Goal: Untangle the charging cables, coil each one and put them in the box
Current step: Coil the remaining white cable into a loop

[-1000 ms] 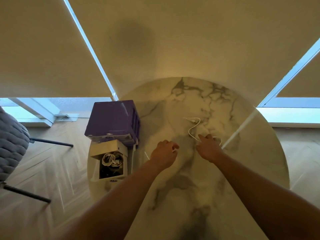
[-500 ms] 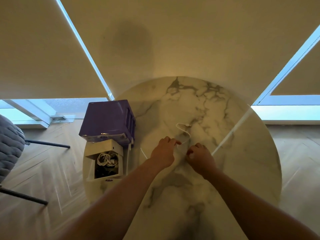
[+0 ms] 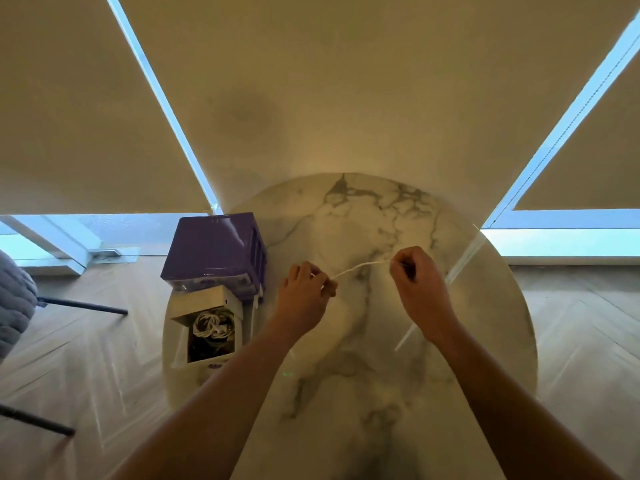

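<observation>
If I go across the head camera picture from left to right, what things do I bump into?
Grey chair → white box with coiled cables inside → left hand → white cable stretched between the hands → right hand.

Home: marble table, roller blinds, herringbone floor.

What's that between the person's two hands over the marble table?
In the head view, a thin white cable stretches between the left hand and right hand, each pinching it above the table.
</observation>
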